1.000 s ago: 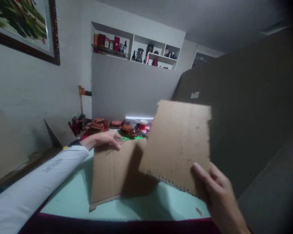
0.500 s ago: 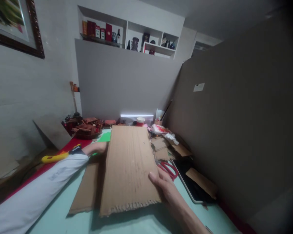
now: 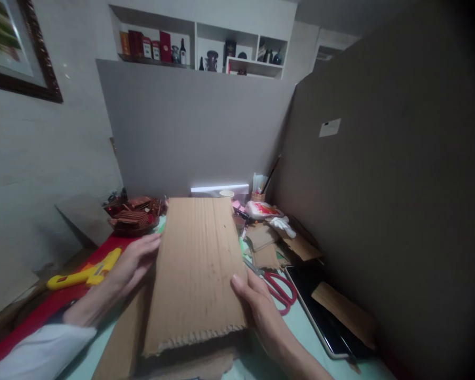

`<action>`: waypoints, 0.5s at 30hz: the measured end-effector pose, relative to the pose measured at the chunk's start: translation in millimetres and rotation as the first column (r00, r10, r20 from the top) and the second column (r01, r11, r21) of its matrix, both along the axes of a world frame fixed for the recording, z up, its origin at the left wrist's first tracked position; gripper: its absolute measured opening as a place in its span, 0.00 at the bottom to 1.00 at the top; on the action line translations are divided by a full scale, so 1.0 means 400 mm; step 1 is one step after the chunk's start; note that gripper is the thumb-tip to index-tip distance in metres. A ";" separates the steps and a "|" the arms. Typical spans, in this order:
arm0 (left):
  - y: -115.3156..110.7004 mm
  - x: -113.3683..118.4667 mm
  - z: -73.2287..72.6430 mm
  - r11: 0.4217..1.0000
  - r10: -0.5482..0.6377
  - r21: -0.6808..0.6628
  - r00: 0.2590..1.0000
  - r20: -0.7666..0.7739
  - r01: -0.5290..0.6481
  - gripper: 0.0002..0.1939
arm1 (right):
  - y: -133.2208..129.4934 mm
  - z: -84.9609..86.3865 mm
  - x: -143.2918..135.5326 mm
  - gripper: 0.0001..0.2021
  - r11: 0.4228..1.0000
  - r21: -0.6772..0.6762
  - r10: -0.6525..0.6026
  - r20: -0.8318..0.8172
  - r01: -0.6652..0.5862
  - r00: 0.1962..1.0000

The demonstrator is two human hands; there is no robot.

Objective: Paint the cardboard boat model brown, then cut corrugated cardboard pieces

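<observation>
The left hand (image 3: 135, 260), which was reaching behind the cardboard panel (image 3: 198, 269) a half-second ago, has come back to its left edge; I can't tell whether those loosely bent fingers grip it. The right hand (image 3: 258, 302) stays clamped on the right edge, thumb on top, holding the panel above another cardboard sheet (image 3: 121, 338), scissors (image 3: 269, 279) just beside.
</observation>
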State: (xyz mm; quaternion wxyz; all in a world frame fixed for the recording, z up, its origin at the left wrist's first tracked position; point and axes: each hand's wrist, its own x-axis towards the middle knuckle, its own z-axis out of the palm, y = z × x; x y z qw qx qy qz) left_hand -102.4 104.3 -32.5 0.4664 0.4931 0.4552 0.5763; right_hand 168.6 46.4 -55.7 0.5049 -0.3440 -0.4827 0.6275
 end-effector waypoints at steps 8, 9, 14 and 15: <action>-0.159 0.075 -0.033 0.759 0.169 -0.629 0.885 0.434 0.164 0.41 | 0.017 0.022 -0.047 0.20 0.989 0.130 0.060 0.069 -0.069 0.996; -0.163 0.078 -0.033 0.767 0.168 -0.623 0.888 0.427 0.155 0.46 | 0.015 0.023 -0.045 0.20 0.987 0.134 0.076 0.098 -0.089 0.992; -0.162 0.091 -0.023 0.845 0.132 -0.525 0.907 0.399 0.108 0.51 | 0.008 0.034 -0.016 0.19 0.979 0.137 0.122 0.197 -0.151 0.973; -0.162 0.094 -0.021 0.867 0.119 -0.488 0.912 0.392 0.097 0.50 | 0.010 0.033 -0.012 0.19 0.979 0.133 0.126 0.207 -0.155 0.970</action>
